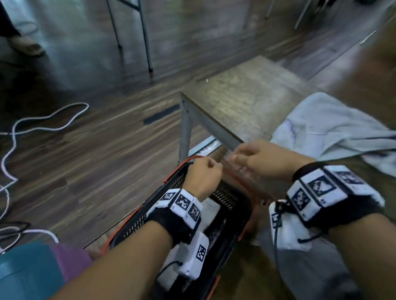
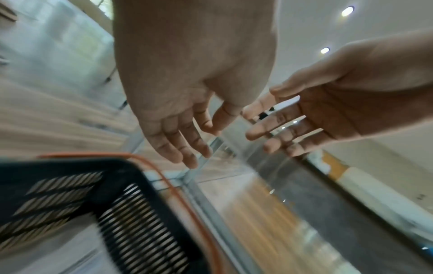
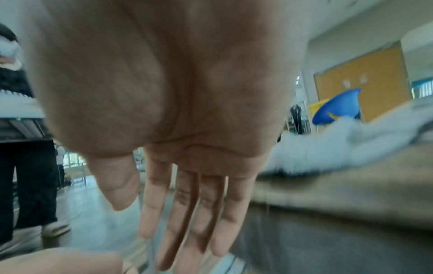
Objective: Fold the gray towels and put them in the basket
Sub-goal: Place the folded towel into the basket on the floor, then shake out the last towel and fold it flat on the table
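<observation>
— Where are we, then? Looks like a big indoor hall, not a home.

— Agreed — wood-plank floor (image 1: 80,165) strewn with loose white cables (image 1: 14,138), metal table legs (image 1: 144,30) standing about.

— Recessed ceiling lights (image 2: 347,11) overhead, an orange notice board (image 3: 365,81) on the far wall, someone standing by in sandals (image 1: 27,46). Institutional, some sort of workspace.
</observation>
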### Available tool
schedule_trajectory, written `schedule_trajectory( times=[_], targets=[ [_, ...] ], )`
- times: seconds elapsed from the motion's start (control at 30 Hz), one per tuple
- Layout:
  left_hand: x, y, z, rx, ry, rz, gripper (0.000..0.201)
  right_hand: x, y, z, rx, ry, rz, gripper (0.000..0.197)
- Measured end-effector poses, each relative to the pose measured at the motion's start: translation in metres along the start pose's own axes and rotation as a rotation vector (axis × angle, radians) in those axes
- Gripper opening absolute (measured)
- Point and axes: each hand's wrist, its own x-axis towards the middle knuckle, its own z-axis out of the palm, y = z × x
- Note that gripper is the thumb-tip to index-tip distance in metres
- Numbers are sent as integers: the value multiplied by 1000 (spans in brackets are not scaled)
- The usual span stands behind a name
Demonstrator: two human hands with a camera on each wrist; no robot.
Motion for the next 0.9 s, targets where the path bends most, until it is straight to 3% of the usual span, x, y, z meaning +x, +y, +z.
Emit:
schedule_trajectory(
  times=[0.1,0.23,0.4,0.5,0.6,0.7,0.8,0.9],
  targets=[
    [-3,52,14,67,-35,151,27,-40,-1,-55,-98,184,-20,21],
    [3,108,56,380,-148,401,17,-88,27,-101,-53,369,58,20],
    [19,133,94,879,-392,579,30,-133,78,-125,15,423,198,19],
    [29,139,101,1107,-384,637,16,-159,106,-139,126,493,240,18],
    [27,155,110,1075,-273,634,19,-189,135,-149,161,526,279,16],
    [13,196,130,864,-219,672,21,-218,161,-149,138,551,289,14],
    [-9,248,165,717,-324,783,14,-239,186,-142,88,633,277,18],
    [-38,298,206,640,-490,942,12,-255,208,-136,134,796,256,43]
  ],
)
